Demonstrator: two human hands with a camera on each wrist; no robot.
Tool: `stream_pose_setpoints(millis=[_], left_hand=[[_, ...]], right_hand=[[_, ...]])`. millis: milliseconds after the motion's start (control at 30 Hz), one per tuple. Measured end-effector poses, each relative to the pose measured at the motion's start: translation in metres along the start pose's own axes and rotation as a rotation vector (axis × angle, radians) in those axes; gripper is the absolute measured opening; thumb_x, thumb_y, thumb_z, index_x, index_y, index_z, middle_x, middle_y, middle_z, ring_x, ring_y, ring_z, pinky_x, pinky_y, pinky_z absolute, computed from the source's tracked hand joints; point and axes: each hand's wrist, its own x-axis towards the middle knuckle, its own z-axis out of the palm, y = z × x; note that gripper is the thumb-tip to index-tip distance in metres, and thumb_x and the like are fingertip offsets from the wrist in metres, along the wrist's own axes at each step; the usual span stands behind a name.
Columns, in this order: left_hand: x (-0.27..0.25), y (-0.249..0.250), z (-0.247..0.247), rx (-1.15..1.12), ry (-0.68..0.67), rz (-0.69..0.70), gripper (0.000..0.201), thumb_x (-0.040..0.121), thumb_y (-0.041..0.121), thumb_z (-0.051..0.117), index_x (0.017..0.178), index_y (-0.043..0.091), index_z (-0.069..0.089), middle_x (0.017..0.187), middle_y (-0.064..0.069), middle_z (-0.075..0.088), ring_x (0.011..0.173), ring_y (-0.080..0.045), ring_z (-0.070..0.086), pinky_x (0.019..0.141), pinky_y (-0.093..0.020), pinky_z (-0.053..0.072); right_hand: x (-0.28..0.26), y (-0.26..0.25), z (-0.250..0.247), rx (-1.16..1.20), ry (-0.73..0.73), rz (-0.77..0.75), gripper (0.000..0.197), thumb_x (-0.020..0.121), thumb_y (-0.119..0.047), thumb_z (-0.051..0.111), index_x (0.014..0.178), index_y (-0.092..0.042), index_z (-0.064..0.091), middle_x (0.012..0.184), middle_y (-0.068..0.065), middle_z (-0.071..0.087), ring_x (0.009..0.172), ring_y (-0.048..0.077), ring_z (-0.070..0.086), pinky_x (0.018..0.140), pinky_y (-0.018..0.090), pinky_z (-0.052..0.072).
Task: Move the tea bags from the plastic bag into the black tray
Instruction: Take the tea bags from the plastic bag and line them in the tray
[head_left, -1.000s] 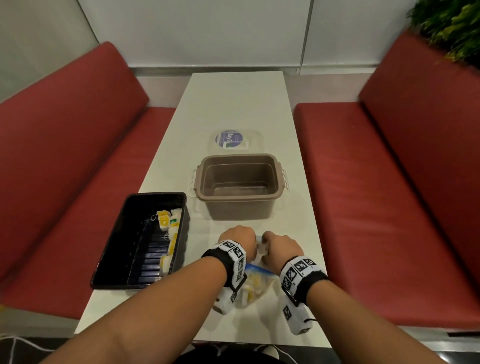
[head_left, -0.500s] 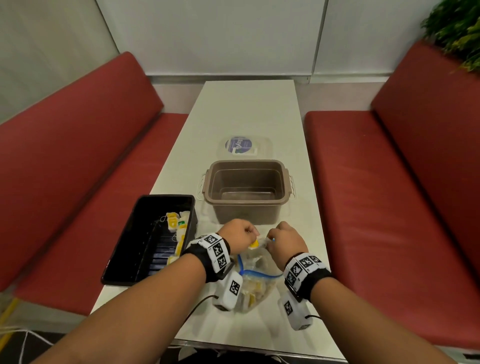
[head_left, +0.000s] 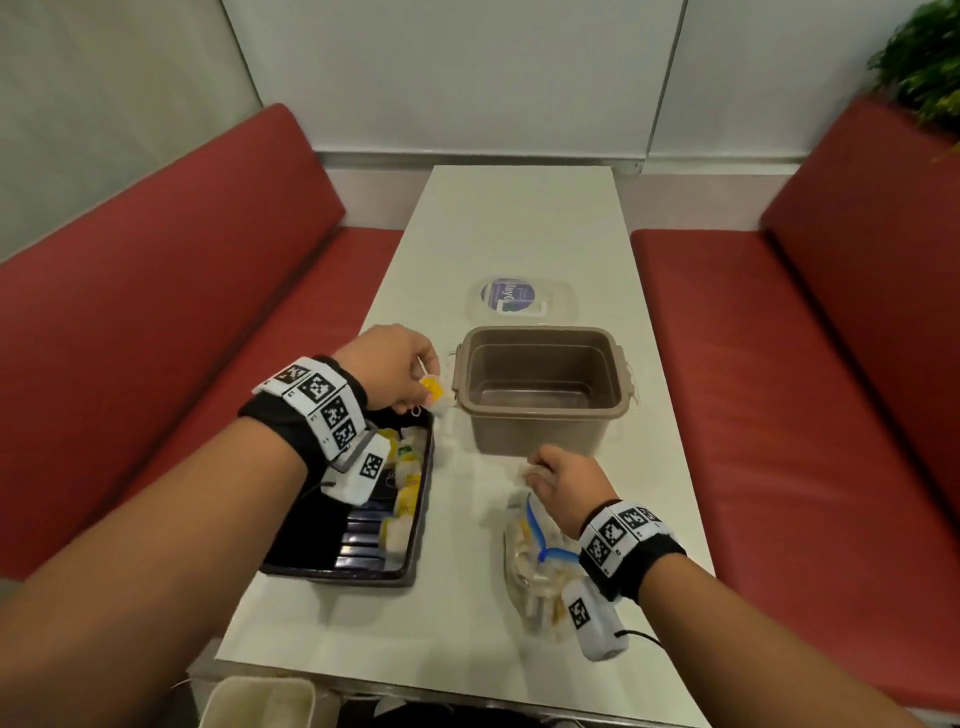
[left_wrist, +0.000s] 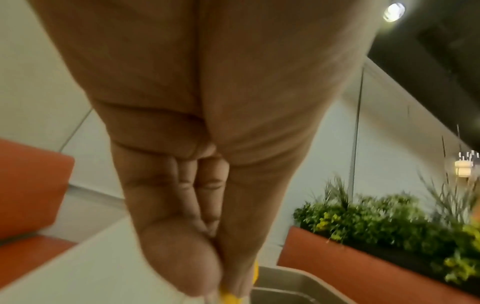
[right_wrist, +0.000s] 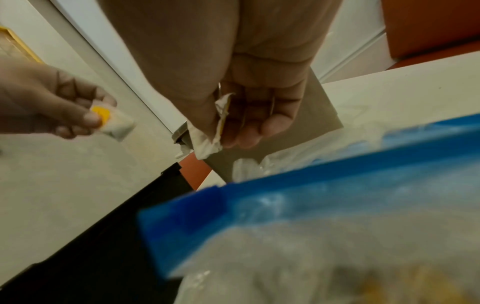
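My left hand pinches a white tea bag with a yellow tag just above the far end of the black tray. The tray holds several tea bags along its right side. My right hand pinches another white tea bag above the mouth of the clear plastic bag, which lies on the table with a blue zip strip and several tea bags inside. In the left wrist view only a yellow tag peeks out below the fingertips.
A brown plastic box stands open behind both hands, its clear lid lying flat beyond it. The white table is narrow, with red benches on both sides. A plant sits at the far right.
My left hand has lifted away from the plastic bag with a tea bag and moved left and forward, over the tray's far end. My right hand stays at the bag's mouth.
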Motion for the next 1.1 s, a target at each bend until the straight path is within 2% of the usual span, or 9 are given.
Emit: stream_pose_setpoints(millis=[167, 400, 533, 633, 667, 733, 800, 967, 1100], left_hand=[[0.012, -0.044, -0.004, 0.554, -0.133, -0.126, 0.019, 0.083, 0.011, 0.068, 0.096, 0.021, 0.076, 0.092, 0.000, 0.073, 0.080, -0.017, 0.069, 0.073, -0.028, 0.056], [0.043, -0.085, 0.049, 0.645, -0.291, -0.173, 0.018, 0.080, 0.020, 0.071, 0.097, 0.015, 0.073, 0.093, -0.004, 0.071, 0.086, -0.026, 0.069, 0.080, -0.036, 0.057], [0.052, -0.093, 0.060, 0.729, -0.335, -0.135, 0.017, 0.070, 0.025, 0.075, 0.082, 0.015, 0.068, 0.075, -0.003, 0.066, 0.067, -0.024, 0.067, 0.062, -0.034, 0.060], [0.035, -0.086, 0.058, 0.781, -0.353, -0.093, 0.023, 0.076, 0.021, 0.075, 0.083, 0.017, 0.053, 0.071, -0.004, 0.054, 0.059, -0.020, 0.054, 0.037, -0.020, 0.045], [0.036, -0.087, 0.061, 0.807, -0.361, -0.101, 0.020, 0.078, 0.019, 0.074, 0.086, 0.014, 0.056, 0.069, -0.004, 0.052, 0.061, -0.021, 0.056, 0.042, -0.020, 0.051], [0.043, -0.086, 0.065, 0.771, -0.349, -0.119, 0.016, 0.082, 0.013, 0.071, 0.097, 0.007, 0.069, 0.072, -0.004, 0.057, 0.073, -0.025, 0.064, 0.069, -0.030, 0.058], [0.050, -0.086, 0.068, 0.713, -0.316, -0.101, 0.015, 0.083, 0.010, 0.067, 0.098, 0.007, 0.071, 0.078, -0.005, 0.063, 0.073, -0.026, 0.063, 0.070, -0.032, 0.055], [0.058, -0.094, 0.074, 0.711, -0.281, -0.101, 0.011, 0.082, 0.012, 0.068, 0.092, 0.009, 0.072, 0.084, -0.008, 0.070, 0.069, -0.026, 0.065, 0.064, -0.032, 0.054], [0.058, -0.098, 0.073, 0.696, -0.266, -0.089, 0.013, 0.083, 0.013, 0.067, 0.094, 0.009, 0.072, 0.082, -0.007, 0.068, 0.069, -0.026, 0.065, 0.061, -0.031, 0.050]], right_hand=[[-0.002, -0.018, 0.021, 0.005, 0.073, 0.023, 0.017, 0.093, -0.016, 0.055, 0.103, -0.016, 0.068, 0.100, 0.007, 0.068, 0.095, 0.026, 0.061, 0.084, 0.030, 0.046], [-0.008, -0.030, 0.031, -0.005, 0.135, 0.074, 0.016, 0.092, -0.011, 0.056, 0.098, -0.016, 0.070, 0.091, -0.003, 0.054, 0.082, 0.017, 0.051, 0.073, 0.020, 0.034], [-0.017, -0.039, 0.027, 0.074, 0.157, 0.153, 0.015, 0.088, -0.011, 0.061, 0.100, -0.017, 0.068, 0.090, -0.005, 0.061, 0.082, 0.015, 0.054, 0.074, 0.018, 0.036], [-0.023, -0.045, 0.025, 0.136, 0.185, 0.225, 0.014, 0.086, -0.012, 0.065, 0.097, -0.021, 0.067, 0.082, -0.007, 0.066, 0.069, 0.014, 0.061, 0.070, 0.021, 0.046], [-0.025, -0.047, 0.024, 0.158, 0.197, 0.247, 0.012, 0.086, -0.012, 0.065, 0.092, -0.022, 0.067, 0.073, -0.007, 0.067, 0.059, 0.010, 0.062, 0.062, 0.019, 0.047], [-0.027, -0.051, 0.022, 0.189, 0.218, 0.274, 0.007, 0.085, -0.015, 0.065, 0.086, -0.021, 0.068, 0.058, -0.008, 0.063, 0.043, 0.002, 0.057, 0.046, 0.012, 0.042], [-0.029, -0.055, 0.020, 0.217, 0.238, 0.277, 0.004, 0.086, -0.019, 0.067, 0.084, -0.020, 0.069, 0.056, -0.009, 0.062, 0.041, 0.000, 0.056, 0.043, 0.008, 0.039], [-0.025, -0.058, 0.023, 0.169, 0.256, 0.259, 0.011, 0.088, -0.017, 0.064, 0.088, -0.024, 0.072, 0.075, -0.007, 0.064, 0.072, 0.014, 0.063, 0.067, 0.020, 0.046], [-0.018, -0.063, 0.026, 0.095, 0.236, 0.170, 0.015, 0.091, -0.016, 0.063, 0.094, -0.024, 0.076, 0.080, -0.011, 0.052, 0.076, 0.012, 0.056, 0.075, 0.021, 0.041]])
